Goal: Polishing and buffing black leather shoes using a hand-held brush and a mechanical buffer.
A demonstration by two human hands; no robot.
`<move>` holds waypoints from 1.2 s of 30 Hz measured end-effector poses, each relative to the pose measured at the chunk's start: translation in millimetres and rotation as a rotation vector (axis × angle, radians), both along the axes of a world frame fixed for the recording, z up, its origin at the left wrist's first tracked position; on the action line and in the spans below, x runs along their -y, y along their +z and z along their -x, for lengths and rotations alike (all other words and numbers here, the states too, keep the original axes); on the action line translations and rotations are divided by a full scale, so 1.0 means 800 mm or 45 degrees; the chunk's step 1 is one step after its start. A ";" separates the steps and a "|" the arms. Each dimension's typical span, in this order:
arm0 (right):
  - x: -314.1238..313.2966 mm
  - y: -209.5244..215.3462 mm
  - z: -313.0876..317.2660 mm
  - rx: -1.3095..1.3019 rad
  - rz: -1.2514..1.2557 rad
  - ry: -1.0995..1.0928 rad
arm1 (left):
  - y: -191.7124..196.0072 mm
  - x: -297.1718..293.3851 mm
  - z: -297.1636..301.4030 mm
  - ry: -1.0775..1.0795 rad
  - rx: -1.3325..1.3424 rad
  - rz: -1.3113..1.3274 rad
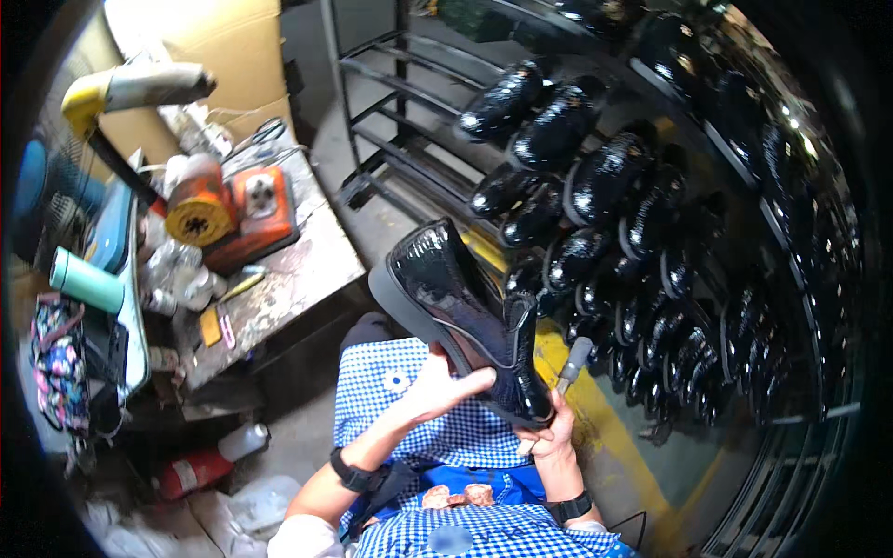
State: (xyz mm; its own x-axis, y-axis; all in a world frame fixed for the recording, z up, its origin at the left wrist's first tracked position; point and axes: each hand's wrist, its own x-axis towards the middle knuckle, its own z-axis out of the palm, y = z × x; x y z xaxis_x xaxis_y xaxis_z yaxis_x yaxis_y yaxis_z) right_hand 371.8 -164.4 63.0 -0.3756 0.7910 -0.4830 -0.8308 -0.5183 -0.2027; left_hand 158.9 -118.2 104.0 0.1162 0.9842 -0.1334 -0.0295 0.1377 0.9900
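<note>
A glossy black shoe [430, 265] with a thick dark sole is held over my lap, its toe pointing up and away to the left. My left hand [435, 389] grips the shoe's side and sole, thumb laid across the upper. Close to the heel, my right hand [551, 433] is closed round a small brush-like tool [577, 355] with a grey, rounded head. That head points upward beside the shoe's heel end. Some right-hand fingers are hidden, and they seem to touch the heel. A blue-and-white checked apron [363, 391] lies below.
On the left, a worn workbench [312, 244] carries an orange machine [265, 200], a yellow-handled tool [244, 285] and plastic bags. Metal racks [419, 84] with many glossy black shoes [605, 177] fill the right. A red bottle [197, 472] lies at lower left.
</note>
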 end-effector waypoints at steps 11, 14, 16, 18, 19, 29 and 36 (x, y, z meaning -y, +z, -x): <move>-0.056 0.049 0.043 1.896 -0.911 0.286 | -0.066 0.009 0.068 0.236 -0.134 0.153; -0.076 0.059 0.068 2.232 -1.572 0.184 | -0.095 0.015 0.067 0.233 -0.232 0.217; -0.080 0.071 0.079 2.233 -1.474 0.305 | -0.085 0.013 0.065 0.257 -0.248 0.259; -0.088 0.070 0.085 2.275 -1.709 0.374 | -0.076 0.011 0.065 0.202 -0.402 0.330; -0.090 0.072 0.089 2.289 -1.746 0.360 | -0.071 0.010 0.064 0.197 -0.414 0.324; -0.087 0.065 0.105 2.398 -1.715 0.603 | -0.071 0.010 0.064 0.163 -0.345 0.245; -0.063 0.056 0.087 2.445 -1.783 0.611 | -0.077 0.013 0.061 0.186 -0.545 0.110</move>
State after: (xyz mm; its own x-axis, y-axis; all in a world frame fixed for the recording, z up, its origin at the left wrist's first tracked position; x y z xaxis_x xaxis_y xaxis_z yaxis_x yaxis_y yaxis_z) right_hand 302.2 -113.8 107.6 -0.5194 0.8425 0.1429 0.6883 0.5116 -0.5144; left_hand 109.8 -128.7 42.4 -0.1069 0.9693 -0.2216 0.3545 0.2454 0.9023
